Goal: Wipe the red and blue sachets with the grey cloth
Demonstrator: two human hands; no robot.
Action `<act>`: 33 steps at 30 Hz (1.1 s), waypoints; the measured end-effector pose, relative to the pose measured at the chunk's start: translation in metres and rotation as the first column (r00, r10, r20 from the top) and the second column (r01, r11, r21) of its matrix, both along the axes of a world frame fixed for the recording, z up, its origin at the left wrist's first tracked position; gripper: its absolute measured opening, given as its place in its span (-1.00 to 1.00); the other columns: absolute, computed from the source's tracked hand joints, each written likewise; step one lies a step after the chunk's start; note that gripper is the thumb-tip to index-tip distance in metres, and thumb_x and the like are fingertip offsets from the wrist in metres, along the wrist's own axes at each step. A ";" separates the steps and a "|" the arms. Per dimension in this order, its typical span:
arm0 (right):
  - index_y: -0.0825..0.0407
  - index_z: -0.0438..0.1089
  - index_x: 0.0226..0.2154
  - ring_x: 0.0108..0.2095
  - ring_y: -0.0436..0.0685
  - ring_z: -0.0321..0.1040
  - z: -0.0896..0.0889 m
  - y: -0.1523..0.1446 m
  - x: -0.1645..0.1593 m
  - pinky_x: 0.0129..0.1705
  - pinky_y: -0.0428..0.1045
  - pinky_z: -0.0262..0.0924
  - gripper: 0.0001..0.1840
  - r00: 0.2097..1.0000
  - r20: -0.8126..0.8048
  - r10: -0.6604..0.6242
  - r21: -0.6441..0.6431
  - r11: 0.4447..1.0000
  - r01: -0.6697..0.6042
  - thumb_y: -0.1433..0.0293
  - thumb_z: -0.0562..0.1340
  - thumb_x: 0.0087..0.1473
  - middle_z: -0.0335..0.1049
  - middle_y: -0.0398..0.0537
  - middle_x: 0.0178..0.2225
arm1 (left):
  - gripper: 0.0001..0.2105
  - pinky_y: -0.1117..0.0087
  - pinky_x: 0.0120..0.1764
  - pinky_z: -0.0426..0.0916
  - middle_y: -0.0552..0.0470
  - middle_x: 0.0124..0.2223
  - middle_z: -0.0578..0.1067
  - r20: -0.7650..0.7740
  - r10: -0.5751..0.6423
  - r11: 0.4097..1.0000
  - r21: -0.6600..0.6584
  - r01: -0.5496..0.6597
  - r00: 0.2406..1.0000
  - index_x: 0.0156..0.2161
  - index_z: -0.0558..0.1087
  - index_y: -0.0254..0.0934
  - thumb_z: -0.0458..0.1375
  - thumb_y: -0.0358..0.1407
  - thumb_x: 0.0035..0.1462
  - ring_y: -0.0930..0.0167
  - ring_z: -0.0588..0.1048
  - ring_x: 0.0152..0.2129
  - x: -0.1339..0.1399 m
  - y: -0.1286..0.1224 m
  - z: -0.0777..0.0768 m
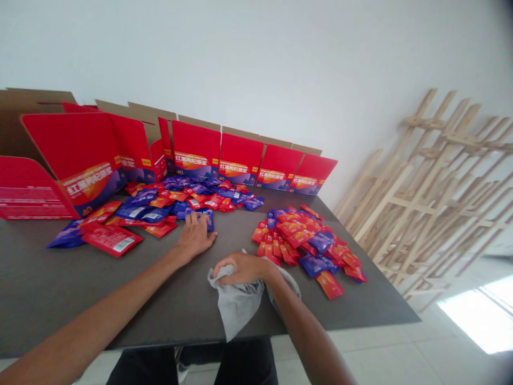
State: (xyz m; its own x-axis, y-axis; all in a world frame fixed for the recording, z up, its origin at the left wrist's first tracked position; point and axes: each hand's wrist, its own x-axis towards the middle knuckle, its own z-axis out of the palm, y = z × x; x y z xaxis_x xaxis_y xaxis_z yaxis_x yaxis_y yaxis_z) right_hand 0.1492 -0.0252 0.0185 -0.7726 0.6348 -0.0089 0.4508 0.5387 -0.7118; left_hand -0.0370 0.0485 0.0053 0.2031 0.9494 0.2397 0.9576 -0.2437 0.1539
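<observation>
Grey cloth, creased, fills curled right grip; splayed left grip touches glossy sachet.

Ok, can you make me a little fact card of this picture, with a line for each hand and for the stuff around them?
Left hand: fingers on or just over a blue packet, at the near edge of the left pile
Right hand: gripping a gray cloth on the table
Packets: red and blue, in two loose piles, the right pile beyond the cloth
Boxes: red boxes with raised flaps, along the back
Table: dark gray
Background: white wall, wooden frames at right
</observation>
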 end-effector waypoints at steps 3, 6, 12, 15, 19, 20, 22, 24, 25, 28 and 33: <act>-0.08 0.55 -0.23 -0.19 0.02 0.49 0.000 -0.001 -0.002 -0.11 -0.14 0.27 -0.78 0.990 -0.065 -0.128 0.069 0.989 0.133 0.44 0.29 0.03 0.57 -0.21 -0.23 | -0.27 0.11 0.04 0.21 -0.53 0.09 0.31 0.010 0.117 0.992 -0.056 -0.116 0.993 0.27 0.07 -0.63 0.07 -0.11 0.14 -0.06 0.30 0.05 0.002 0.000 0.000; -0.06 0.53 -0.22 -0.22 0.02 0.49 0.001 0.000 -0.004 -0.12 -0.13 0.26 -0.77 0.956 -0.106 -0.274 0.125 0.950 0.286 0.46 0.27 0.03 0.57 -0.21 -0.25 | -0.28 0.09 0.00 0.23 -0.52 0.09 0.33 -0.012 0.150 0.983 -0.101 -0.150 0.989 0.30 0.05 -0.59 0.04 -0.18 0.12 -0.06 0.33 0.04 0.005 0.001 0.002; -0.03 0.51 -0.23 -0.24 0.04 0.47 -0.002 0.002 -0.004 -0.12 -0.11 0.25 -0.80 0.900 -0.225 -0.372 0.156 0.898 0.410 0.43 0.25 0.04 0.55 -0.18 -0.26 | -0.32 -0.08 0.00 0.19 -0.51 0.20 0.26 0.002 0.170 0.976 -0.135 -0.168 0.985 0.29 0.19 -0.42 -0.06 0.01 0.18 -0.14 0.23 0.13 0.014 0.018 0.000; -0.01 0.50 -0.25 -0.23 0.04 0.47 -0.005 0.003 -0.004 -0.12 -0.11 0.24 -0.81 0.897 -0.256 -0.361 0.149 0.902 0.405 0.43 0.24 0.03 0.54 -0.17 -0.26 | -0.24 -0.04 -0.01 0.22 -0.56 0.17 0.26 0.004 0.168 0.979 -0.117 -0.166 0.986 0.24 0.22 -0.51 0.01 0.08 0.12 -0.15 0.23 0.12 0.023 0.027 -0.002; 0.01 0.48 -0.27 -0.30 0.03 0.45 -0.009 0.007 -0.005 -0.19 -0.12 0.24 -0.82 0.858 -0.294 -0.422 0.137 0.869 0.475 0.42 0.21 0.03 0.53 -0.17 -0.30 | -0.36 0.05 -0.04 0.29 -0.57 0.12 0.29 0.031 0.133 0.981 -0.148 -0.127 0.991 0.12 0.30 -0.57 0.09 -0.06 0.07 -0.12 0.28 0.09 0.031 0.026 0.003; 0.01 0.47 -0.27 -0.32 0.03 0.44 -0.009 0.008 -0.006 -0.20 -0.12 0.24 -0.82 0.834 -0.318 -0.451 0.137 0.848 0.512 0.42 0.20 0.03 0.52 -0.17 -0.30 | -0.38 0.06 -0.03 0.29 -0.57 0.10 0.31 0.048 0.123 0.981 -0.158 -0.114 0.991 0.11 0.30 -0.59 0.08 -0.08 0.07 -0.11 0.30 0.08 0.031 0.023 0.005; 0.02 0.45 -0.27 -0.32 0.03 0.42 -0.009 0.009 -0.006 -0.21 -0.11 0.24 -0.82 0.763 -0.391 -0.515 0.143 0.785 0.603 0.41 0.17 0.04 0.50 -0.16 -0.31 | -0.36 0.05 0.03 0.25 -0.55 0.08 0.34 0.110 0.089 0.983 -0.171 -0.070 0.990 0.16 0.25 -0.61 0.04 -0.10 0.11 -0.08 0.34 0.07 0.027 0.016 0.006; 0.02 0.42 -0.27 -0.30 0.04 0.41 -0.006 0.010 -0.007 -0.20 -0.10 0.24 -0.83 0.682 -0.463 -0.567 0.155 0.705 0.692 0.39 0.15 0.06 0.48 -0.13 -0.30 | -0.32 0.04 0.10 0.19 -0.50 0.13 0.34 0.238 0.002 0.982 -0.184 0.043 0.971 0.28 0.10 -0.59 -0.04 -0.11 0.18 -0.04 0.34 0.10 0.020 0.009 0.003; 0.02 0.40 -0.27 -0.29 0.05 0.41 -0.005 0.010 -0.007 -0.20 -0.09 0.25 -0.83 0.645 -0.488 -0.588 0.158 0.668 0.728 0.38 0.14 0.07 0.47 -0.11 -0.29 | -0.31 0.05 0.15 0.15 -0.46 0.18 0.31 0.333 -0.061 0.974 -0.187 0.130 0.941 0.33 0.02 -0.54 -0.08 -0.12 0.20 0.00 0.31 0.15 0.017 0.005 0.000; 0.01 0.36 -0.24 -0.28 0.07 0.40 -0.001 0.010 -0.004 -0.18 -0.08 0.25 -0.81 0.551 -0.545 -0.632 0.160 0.567 0.808 0.35 0.10 0.10 0.45 -0.09 -0.28 | -0.35 0.15 0.27 -0.03 -0.22 0.34 0.18 0.707 -0.231 0.872 -0.153 0.464 0.668 0.38 0.00 -0.35 -0.10 -0.20 0.21 0.15 0.14 0.28 0.011 -0.008 -0.011; 0.02 0.36 -0.25 -0.32 0.07 0.37 0.001 0.011 -0.001 -0.21 -0.07 0.23 -0.82 0.497 -0.621 -0.606 0.150 0.530 0.835 0.36 0.12 0.07 0.42 -0.11 -0.32 | -0.56 0.20 0.19 0.15 -0.04 0.10 0.50 0.997 0.007 0.650 -0.059 0.757 0.071 0.08 0.46 -0.25 0.02 -0.19 0.12 0.16 0.34 0.14 0.027 -0.036 -0.027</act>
